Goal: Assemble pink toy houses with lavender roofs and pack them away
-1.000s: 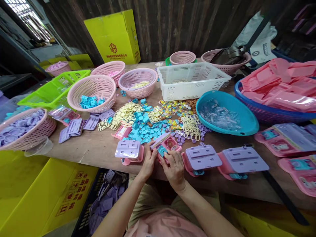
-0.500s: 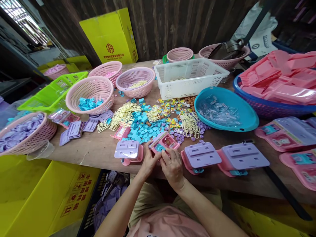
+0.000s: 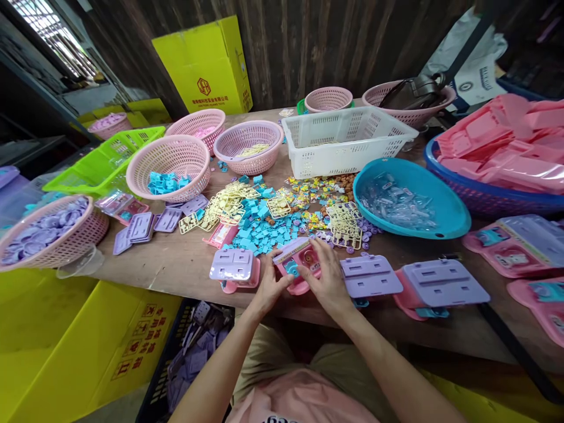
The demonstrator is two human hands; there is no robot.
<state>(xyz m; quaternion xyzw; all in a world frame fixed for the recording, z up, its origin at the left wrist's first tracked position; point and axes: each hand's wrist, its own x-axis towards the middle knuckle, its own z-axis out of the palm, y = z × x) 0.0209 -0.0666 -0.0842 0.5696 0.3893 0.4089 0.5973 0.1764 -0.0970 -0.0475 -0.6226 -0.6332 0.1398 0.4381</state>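
Note:
Between my hands is a pink toy case point(image 3: 300, 286) with a purple lid, tilted toward me, with blue and brown small parts showing inside. My left hand point(image 3: 269, 289) grips its left side, thumb along the front. On the right side, my right hand point(image 3: 328, 281) holds it, fingers over the top edge and thumb at the front. Left of it stands a purple-topped pink case point(image 3: 235, 267). To the right are two more such cases, one point(image 3: 371, 275) close by my right hand and another point(image 3: 445, 283) further along.
Behind my hands lie loose blue pieces point(image 3: 264, 232), cream part frames point(image 3: 231, 202) and purple discs. A blue basin point(image 3: 412, 200) of clear parts, a white crate point(image 3: 348, 144) and pink baskets point(image 3: 170, 164) stand further back. Yellow cartons point(image 3: 88, 346) sit at the lower left.
My right hand has moved from the front of the case to its right side. The case is tipped up more, and its pink lower front now shows. The view has shifted slightly.

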